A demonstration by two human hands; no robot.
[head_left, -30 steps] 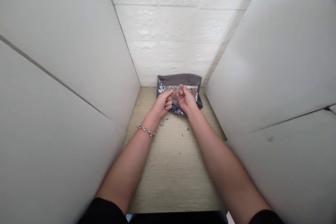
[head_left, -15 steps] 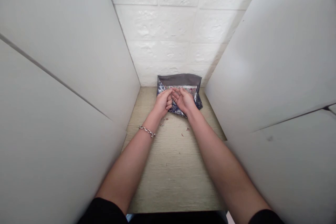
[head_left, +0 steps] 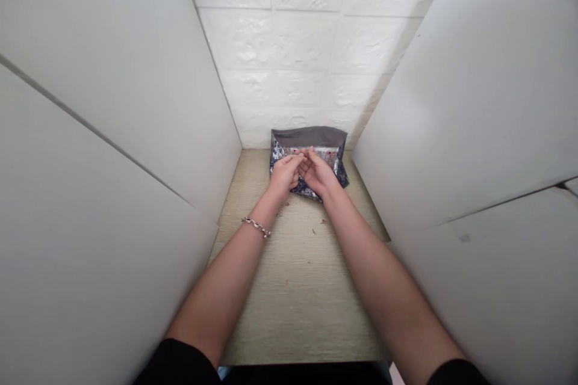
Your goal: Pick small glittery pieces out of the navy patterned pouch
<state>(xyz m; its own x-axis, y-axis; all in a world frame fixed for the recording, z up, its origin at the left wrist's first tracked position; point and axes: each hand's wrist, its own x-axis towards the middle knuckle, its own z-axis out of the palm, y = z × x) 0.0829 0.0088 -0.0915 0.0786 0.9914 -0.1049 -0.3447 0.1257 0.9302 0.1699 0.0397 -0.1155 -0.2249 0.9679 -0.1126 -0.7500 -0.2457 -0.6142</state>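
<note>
An open bag [head_left: 309, 135] with a grey upper edge, a dark-blue patterned front and a shiny silvery inside lies against the wall, with small reddish bits in it. Over its front side my two hands meet, fingertips close together or touching. My left hand [head_left: 284, 175] is closed, thumb and index pinched near the right fingers. My right hand [head_left: 320, 173] is turned palm inward, its fingers curled and its thumb raised. Whatever lies between the fingertips is too small and too hidden to make out.
Small reddish-brown flakes [head_left: 323, 221] are scattered on the pale wood-grain tabletop [head_left: 300, 307]. White panels rise on the left [head_left: 112, 72] and right [head_left: 469, 102]. A white brick-patterned wall [head_left: 298, 42] closes off the back.
My left hand has shifted slightly to the right, and its thumb and index now reach closer to the right fingers. My right hand and the bag have hardly moved.
</note>
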